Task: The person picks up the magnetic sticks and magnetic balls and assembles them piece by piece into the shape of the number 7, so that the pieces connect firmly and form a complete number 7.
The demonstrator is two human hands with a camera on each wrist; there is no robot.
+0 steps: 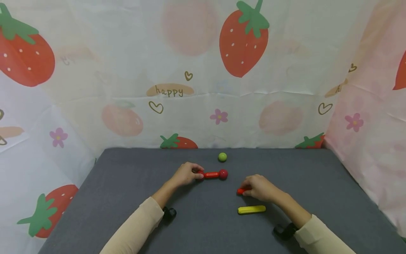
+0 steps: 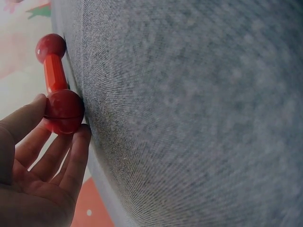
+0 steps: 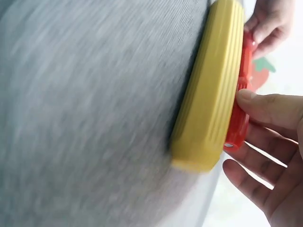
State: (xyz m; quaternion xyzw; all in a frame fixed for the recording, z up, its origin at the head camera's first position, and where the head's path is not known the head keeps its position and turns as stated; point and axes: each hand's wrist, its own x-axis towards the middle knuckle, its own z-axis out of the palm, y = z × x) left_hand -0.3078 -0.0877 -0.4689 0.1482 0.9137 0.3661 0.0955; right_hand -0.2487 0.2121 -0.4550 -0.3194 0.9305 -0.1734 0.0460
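Note:
A red rod (image 1: 211, 175) lies across the grey table with a dark red ball at each end. My left hand (image 1: 188, 174) holds the ball (image 2: 65, 109) at the rod's left end, thumb on one side and fingers on the other. The far ball (image 1: 223, 174) stands free of any hand. To the right and nearer, my right hand (image 1: 258, 187) pinches a short red stick (image 1: 240, 191) between thumb and fingers. In the right wrist view this stick (image 3: 237, 124) is partly hidden behind a yellow stick (image 3: 208, 90), which lies just in front of that hand.
A small green ball (image 1: 222, 157) sits near the table's back edge, beyond the red rod. The dark grey table (image 1: 133, 197) ends at a strawberry-printed cloth (image 1: 203, 123), which hangs behind it and along both sides.

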